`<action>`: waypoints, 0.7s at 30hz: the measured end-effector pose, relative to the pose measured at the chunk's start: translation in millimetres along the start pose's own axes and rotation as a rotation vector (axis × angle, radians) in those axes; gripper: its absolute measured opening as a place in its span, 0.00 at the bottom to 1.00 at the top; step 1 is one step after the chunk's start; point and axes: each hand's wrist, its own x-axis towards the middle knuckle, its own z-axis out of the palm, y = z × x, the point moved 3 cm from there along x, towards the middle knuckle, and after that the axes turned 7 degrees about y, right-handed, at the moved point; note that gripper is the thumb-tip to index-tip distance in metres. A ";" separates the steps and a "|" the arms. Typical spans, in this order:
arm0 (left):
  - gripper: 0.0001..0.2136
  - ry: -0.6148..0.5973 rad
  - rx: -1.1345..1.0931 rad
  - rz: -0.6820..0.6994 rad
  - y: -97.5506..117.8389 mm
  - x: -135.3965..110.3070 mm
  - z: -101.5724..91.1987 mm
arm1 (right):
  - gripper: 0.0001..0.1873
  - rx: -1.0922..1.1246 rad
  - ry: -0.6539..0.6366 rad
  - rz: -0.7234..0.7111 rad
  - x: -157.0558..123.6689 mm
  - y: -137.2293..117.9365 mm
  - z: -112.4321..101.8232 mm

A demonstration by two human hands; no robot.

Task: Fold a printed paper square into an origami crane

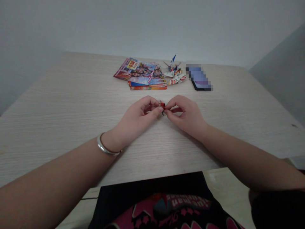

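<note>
Both hands pinch one tiny folded paper piece [162,106] between them, our left hand [139,118] and right hand [184,116] each with a tight fingertip grip on it, just above the middle of the wooden counter [71,105]. Further back we've got a stack of colourful sheets [140,74], some finished paper cranes [175,73] right beside it, and a phone [200,79].

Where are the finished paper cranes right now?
In the head view the paper cranes sit at the table's far side, right of centre, between the stack of printed sheets and the phone.
</note>
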 end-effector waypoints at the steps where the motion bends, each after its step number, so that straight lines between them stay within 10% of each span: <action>1: 0.06 0.003 0.005 0.000 0.6 0.0 -0.3 | 0.04 -0.015 -0.007 -0.020 -0.2 -1.2 -0.3; 11: 0.07 0.042 0.027 -0.039 5.0 -0.2 -1.6 | 0.06 -0.081 0.014 -0.134 -0.3 -2.5 -0.3; 21: 0.09 0.145 0.096 -0.013 -7.5 2.1 -3.8 | 0.06 0.035 0.067 0.156 -0.5 1.7 1.8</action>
